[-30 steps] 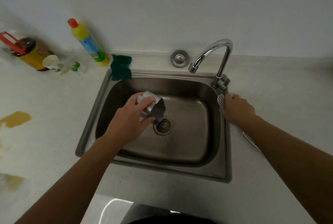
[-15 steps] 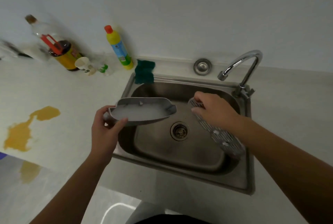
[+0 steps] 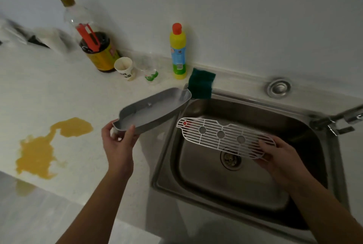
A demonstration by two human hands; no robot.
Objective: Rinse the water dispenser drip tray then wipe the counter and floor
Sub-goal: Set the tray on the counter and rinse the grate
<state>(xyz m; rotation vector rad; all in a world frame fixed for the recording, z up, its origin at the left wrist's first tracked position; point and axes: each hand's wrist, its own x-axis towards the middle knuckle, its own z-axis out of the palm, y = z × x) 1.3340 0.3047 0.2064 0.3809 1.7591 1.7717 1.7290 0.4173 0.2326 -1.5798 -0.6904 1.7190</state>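
My left hand (image 3: pixel 117 143) grips one end of the grey drip tray (image 3: pixel 155 109), which is held level over the counter just left of the steel sink (image 3: pixel 324 145). My right hand (image 3: pixel 279 153) holds the white slotted grille (image 3: pixel 222 135) by its right end, flat above the sink basin and its drain (image 3: pixel 230 158). The grille has a red dot at its left tip. An orange-yellow spill (image 3: pixel 39 151) lies on the white counter (image 3: pixel 59 90) at the left, and a smaller patch (image 3: pixel 24 187) shows on the floor below the counter edge.
A green sponge (image 3: pixel 201 85) lies at the sink's back left corner. Along the wall stand a yellow detergent bottle (image 3: pixel 178 53), a paper cup (image 3: pixel 124 68), a small clear cup (image 3: pixel 150 71) and a dark sauce bottle (image 3: pixel 94 45). The faucet (image 3: pixel 339 120) is at the right.
The tray came up out of the sink and moved left over the counter. My right hand left the faucet, took the grille and now holds it flat over the basin. The view swung left.
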